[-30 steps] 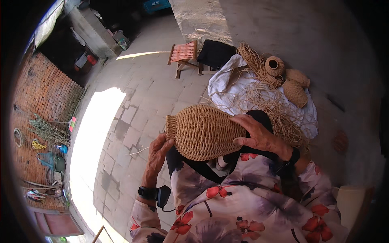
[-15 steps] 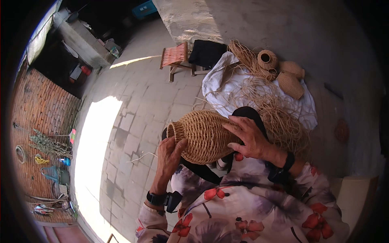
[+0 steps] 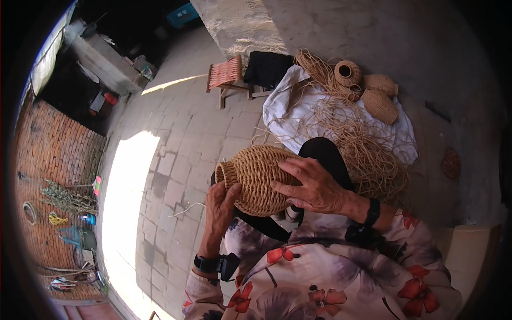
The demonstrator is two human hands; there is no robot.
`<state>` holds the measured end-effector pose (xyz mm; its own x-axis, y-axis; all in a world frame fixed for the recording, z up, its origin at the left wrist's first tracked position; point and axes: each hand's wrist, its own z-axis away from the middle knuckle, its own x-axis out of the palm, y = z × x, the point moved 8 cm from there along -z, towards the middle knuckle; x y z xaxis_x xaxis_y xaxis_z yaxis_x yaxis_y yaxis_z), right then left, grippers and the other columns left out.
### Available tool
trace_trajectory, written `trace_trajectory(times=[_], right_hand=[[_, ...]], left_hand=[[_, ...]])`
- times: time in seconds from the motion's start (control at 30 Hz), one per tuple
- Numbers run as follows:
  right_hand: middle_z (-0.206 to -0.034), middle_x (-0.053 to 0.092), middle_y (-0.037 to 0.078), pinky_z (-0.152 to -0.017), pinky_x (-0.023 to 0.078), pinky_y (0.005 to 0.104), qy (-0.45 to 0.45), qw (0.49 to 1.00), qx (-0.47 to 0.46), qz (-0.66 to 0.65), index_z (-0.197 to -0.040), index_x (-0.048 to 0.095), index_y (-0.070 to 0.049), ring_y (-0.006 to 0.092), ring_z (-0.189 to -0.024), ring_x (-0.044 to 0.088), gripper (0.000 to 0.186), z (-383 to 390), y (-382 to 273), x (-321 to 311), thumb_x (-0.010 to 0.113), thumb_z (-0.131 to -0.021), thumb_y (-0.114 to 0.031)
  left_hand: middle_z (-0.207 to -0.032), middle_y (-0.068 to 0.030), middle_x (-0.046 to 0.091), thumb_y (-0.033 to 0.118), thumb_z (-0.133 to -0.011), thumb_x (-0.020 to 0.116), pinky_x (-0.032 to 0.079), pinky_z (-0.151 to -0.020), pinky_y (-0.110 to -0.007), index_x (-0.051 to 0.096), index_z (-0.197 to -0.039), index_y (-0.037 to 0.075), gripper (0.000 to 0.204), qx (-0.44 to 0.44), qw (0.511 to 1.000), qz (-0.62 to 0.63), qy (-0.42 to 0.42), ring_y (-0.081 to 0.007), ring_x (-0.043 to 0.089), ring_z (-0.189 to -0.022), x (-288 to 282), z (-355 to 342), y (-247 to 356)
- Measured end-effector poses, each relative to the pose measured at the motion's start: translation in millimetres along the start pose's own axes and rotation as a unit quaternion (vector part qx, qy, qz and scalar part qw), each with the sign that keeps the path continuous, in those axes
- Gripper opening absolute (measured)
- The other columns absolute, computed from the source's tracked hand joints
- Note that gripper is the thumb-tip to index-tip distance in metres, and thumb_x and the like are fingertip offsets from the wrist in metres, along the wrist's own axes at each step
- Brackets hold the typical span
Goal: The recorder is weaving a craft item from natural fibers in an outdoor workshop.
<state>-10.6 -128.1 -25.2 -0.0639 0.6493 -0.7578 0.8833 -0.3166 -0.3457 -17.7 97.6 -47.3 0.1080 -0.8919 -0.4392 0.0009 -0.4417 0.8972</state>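
Person's own two hands on one tan woven vessel, above the lap and near the knees. The vessel lay on its side, its long axis running roughly left to right across the body. Its narrow neck and open mouth pointed to the person's left; the rounded belly extended rightward. The base end was largely masked by the right hand, so its outline could not be read.

Left hand: gripping the neck end, thumb on the outer weave just below the rim; the other fingertips were hidden. Right hand: grasping the belly, fingers spread and bent over the weave, pointing left.

Nearest the camera, a pale floral shirt with red blooms. A black band with a small device sat on each wrist. One dark-clad knee showed just beyond the right hand. A loose pale strand curved left of the left hand, over the paved floor.

Farther out, ahead and to the right, a white cloth lay under a tangled heap of tan cord. Three more woven vessels were grouped by its far right edge; one showed a dark round mouth. Beyond the cloth's left end stood a folding stool with a red-striped seat, beside black fabric. At far left, a brick wall; at the far top, a blue container.
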Motion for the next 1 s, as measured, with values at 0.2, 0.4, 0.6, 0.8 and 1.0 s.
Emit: trace_trajectory(times=[0.2, 0.4, 0.6, 0.8, 1.0], right_hand=[[-0.138, 0.044, 0.015, -0.103, 0.038, 0.0458, -0.004, 1.0, 0.02, -0.021, -0.131, 0.06, -0.021, 0.0336, -0.126, 0.045, 0.063, 8, 5, -1, 0.078, -0.071, -0.016], [-0.134, 0.047, 0.015, -0.102, 0.04, 0.0468, 0.018, 0.999, 0.014, -0.038, -0.132, 0.058, -0.018, 0.0332, -0.122, 0.048, 0.059, 4, 3, -8, 0.074, -0.075, -0.014], [-0.124, 0.054, 0.014, -0.096, 0.045, 0.0426, 0.04, 0.996, 0.071, -0.039, -0.122, 0.06, -0.01, 0.0319, -0.113, 0.054, 0.047, 13, 25, -12, 0.07, -0.077, -0.01], [-0.108, 0.061, 0.014, -0.09, 0.05, 0.0377, 0.088, 0.971, 0.189, -0.12, -0.115, 0.06, -0.003, 0.0331, -0.102, 0.061, 0.039, 39, 69, -3, 0.064, -0.077, 0.001], [-0.103, 0.063, 0.015, -0.089, 0.05, 0.0384, 0.122, 0.96, 0.201, -0.15, -0.11, 0.062, -0.002, 0.034, -0.098, 0.062, 0.029, 32, 81, -21, 0.058, -0.082, -0.003]], left_hand=[[-0.08, -0.0158, 0.059, 0.027, -0.093, 0.059, 0.044, -0.072, -0.039, 0.061, -0.088, -0.006, 0.033, -0.004, 1.0, 0.002, 0.006, -0.0264, 0.056, -0.078, -1, 1, -2], [-0.081, -0.016, 0.06, 0.028, -0.093, 0.059, 0.045, -0.073, -0.039, 0.063, -0.093, -0.005, 0.033, -0.005, 1.0, -0.003, 0.005, -0.0266, 0.057, -0.078, 0, 0, -2], [-0.082, -0.0165, 0.061, 0.028, -0.093, 0.058, 0.045, -0.07, -0.04, 0.062, -0.094, -0.006, 0.034, 0.004, 1.0, -0.015, 0.009, -0.0271, 0.057, -0.075, -1, 1, 0], [-0.085, -0.013, 0.064, 0.026, -0.091, 0.064, 0.042, -0.083, -0.037, 0.067, -0.094, -0.001, 0.027, 0.006, 0.993, -0.108, -0.054, -0.0256, 0.06, -0.084, -3, 4, 1], [-0.108, -0.0034, 0.07, 0.02, -0.081, 0.071, 0.033, -0.1, -0.044, 0.072, -0.1, 0.012, 0.02, 0.238, 0.928, -0.263, -0.112, -0.0221, 0.063, -0.106, 12, 76, 27]])
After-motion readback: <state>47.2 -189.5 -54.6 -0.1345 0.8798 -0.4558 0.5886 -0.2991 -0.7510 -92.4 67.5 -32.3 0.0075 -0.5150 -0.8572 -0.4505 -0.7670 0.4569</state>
